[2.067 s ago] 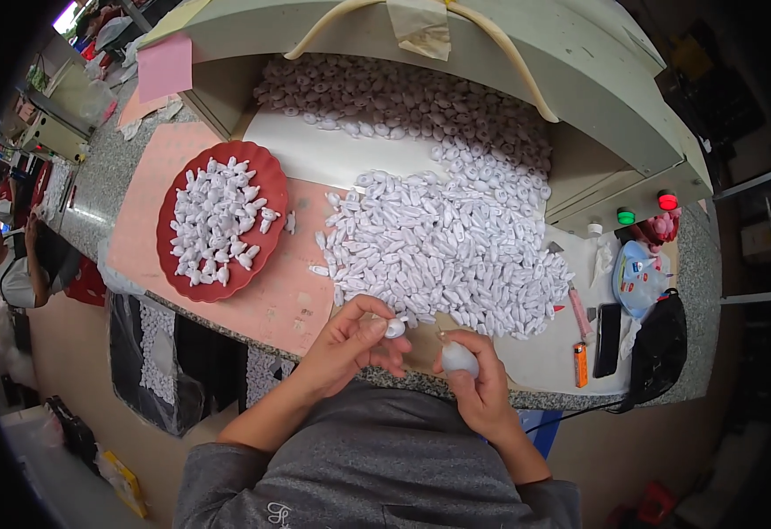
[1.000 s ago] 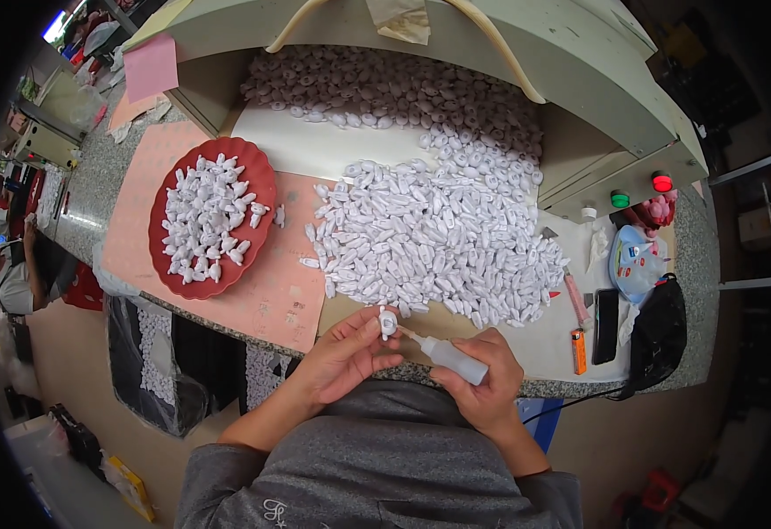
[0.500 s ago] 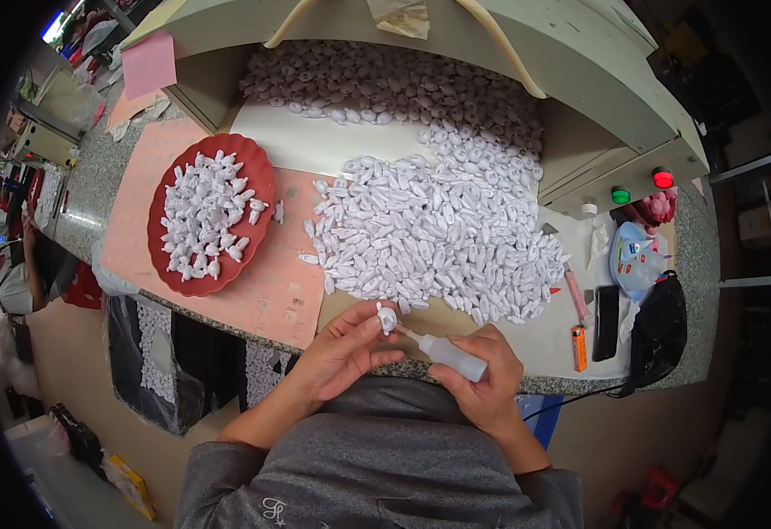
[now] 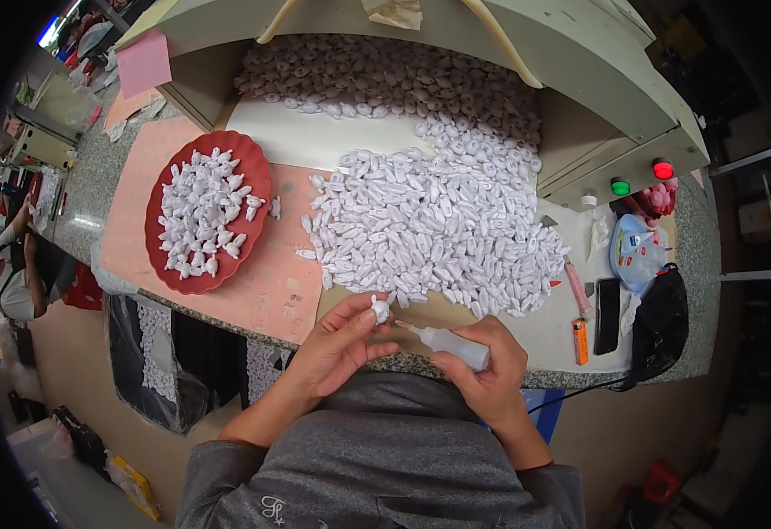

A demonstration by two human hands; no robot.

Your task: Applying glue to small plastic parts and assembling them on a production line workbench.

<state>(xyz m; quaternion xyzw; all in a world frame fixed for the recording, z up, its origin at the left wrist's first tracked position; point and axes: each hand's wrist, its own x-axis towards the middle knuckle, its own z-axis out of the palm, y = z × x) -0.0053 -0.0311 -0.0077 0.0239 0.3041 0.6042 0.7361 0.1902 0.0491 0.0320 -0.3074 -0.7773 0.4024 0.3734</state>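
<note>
A small white figurine part (image 4: 380, 309) is pinched between the thumb and fingers of my left hand (image 4: 344, 339), just over the table's front edge. My right hand (image 4: 489, 360) is closed round a translucent squeeze bottle (image 4: 452, 346), its narrow tip pointing left at the figurine part with a small gap between them. Beyond my hands spreads a heap of small white pieces (image 4: 438, 229). To the left, a red scalloped plate (image 4: 158, 251) carries many white figurine parts like the one I hold.
A grey metal housing (image 4: 570, 79) arches over a further pile of white pieces (image 4: 385, 75). At right lie an orange lighter (image 4: 580, 342), a black phone (image 4: 607, 315), a blue container (image 4: 636, 254) and a black bag (image 4: 661, 331). At far left sits another person (image 4: 19, 264).
The bottle's tip has drawn back from the figurine part, leaving a gap. My left hand has shifted slightly left and up with the part, and my right hand slightly right.
</note>
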